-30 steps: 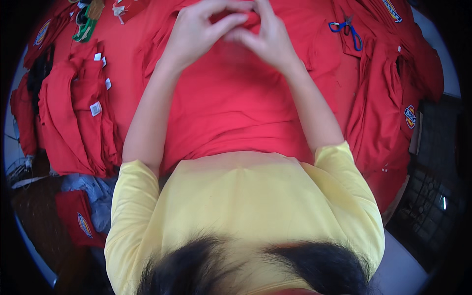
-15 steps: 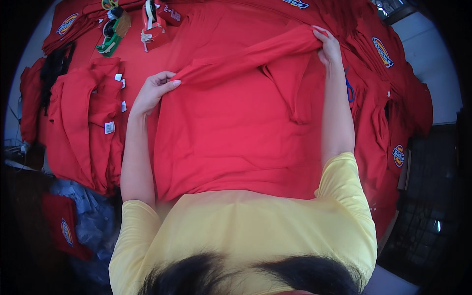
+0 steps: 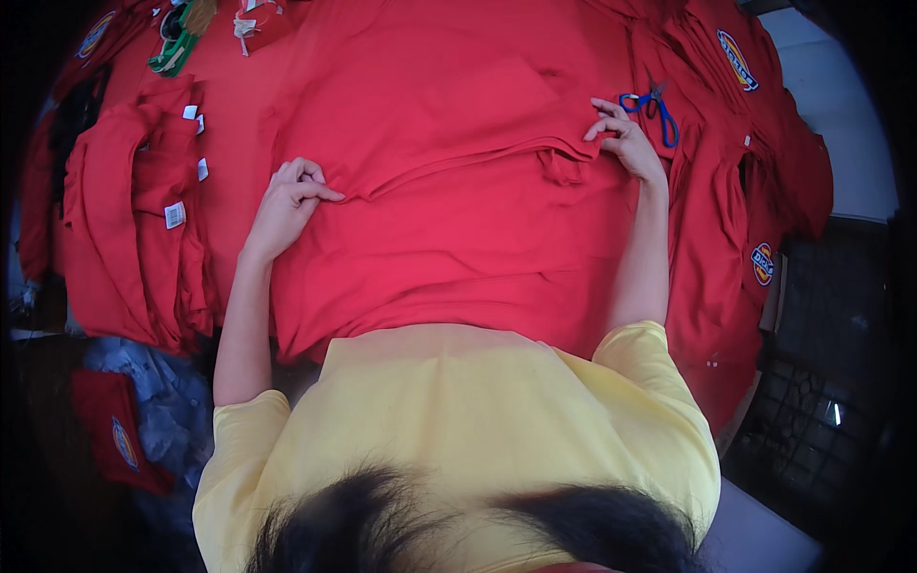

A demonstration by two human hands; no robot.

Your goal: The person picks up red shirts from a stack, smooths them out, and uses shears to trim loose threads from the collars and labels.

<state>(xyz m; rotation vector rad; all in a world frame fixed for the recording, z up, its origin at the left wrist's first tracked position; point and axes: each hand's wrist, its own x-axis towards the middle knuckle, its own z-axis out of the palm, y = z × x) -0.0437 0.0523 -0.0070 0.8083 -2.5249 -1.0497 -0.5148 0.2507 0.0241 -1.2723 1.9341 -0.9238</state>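
Observation:
A large red garment (image 3: pixel 430 215) lies spread over the table in front of me, wrinkled near my body. Its upper layer is folded toward me, leaving a curved edge across the middle. My left hand (image 3: pixel 291 202) pinches the left end of this edge between thumb and fingers. At the right end, my right hand (image 3: pixel 623 143) grips the cloth with thumb and forefinger while its other fingers are raised. A small tuck of cloth bunches just beside the right fingertips. Blue-handled scissors (image 3: pixel 653 103) lie right next to that hand, on other red cloth.
A pile of folded red garments (image 3: pixel 115 220) with white tags stands at left. More red garments (image 3: pixel 712 162) with badges cover the right side. A green tape dispenser (image 3: pixel 170 50) and a red one (image 3: pixel 260 24) sit far left. A bluish plastic bag (image 3: pixel 158 392) is at lower left.
Both hands have lowered the held edge toward me, the right hand moving farthest. The raised, stretched fold now lies flatter on the garment. The scissors have come into fuller view.

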